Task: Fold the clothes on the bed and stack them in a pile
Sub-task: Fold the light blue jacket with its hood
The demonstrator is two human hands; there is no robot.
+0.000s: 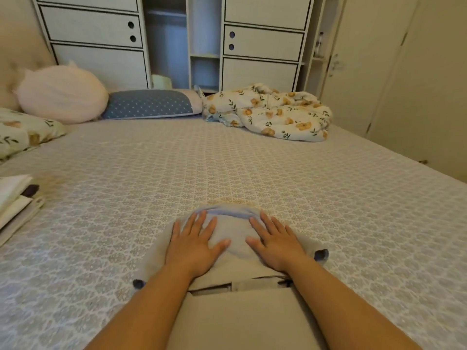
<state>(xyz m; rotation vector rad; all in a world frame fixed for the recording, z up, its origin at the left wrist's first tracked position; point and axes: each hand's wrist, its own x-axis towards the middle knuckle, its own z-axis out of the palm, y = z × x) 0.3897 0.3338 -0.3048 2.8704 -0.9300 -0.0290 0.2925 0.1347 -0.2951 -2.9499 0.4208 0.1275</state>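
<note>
A beige hooded garment (235,309) lies flat on the bed (227,168) right in front of me, its hood with a pale blue lining (227,213) pointing away. My left hand (194,241) presses flat on the left side of the hood with straight, spread fingers. My right hand (275,241) lies flat on the right side in the same way. Dark cord ends (321,254) stick out at both sides of the garment. A pile of folded light clothes (15,205) sits at the bed's left edge.
A crumpled floral quilt (273,112) lies at the far right of the bed. A blue dotted pillow (149,104), a round white cushion (62,93) and a floral pillow (22,131) line the far left. White drawers (262,42) stand behind; a door (366,72) is to the right.
</note>
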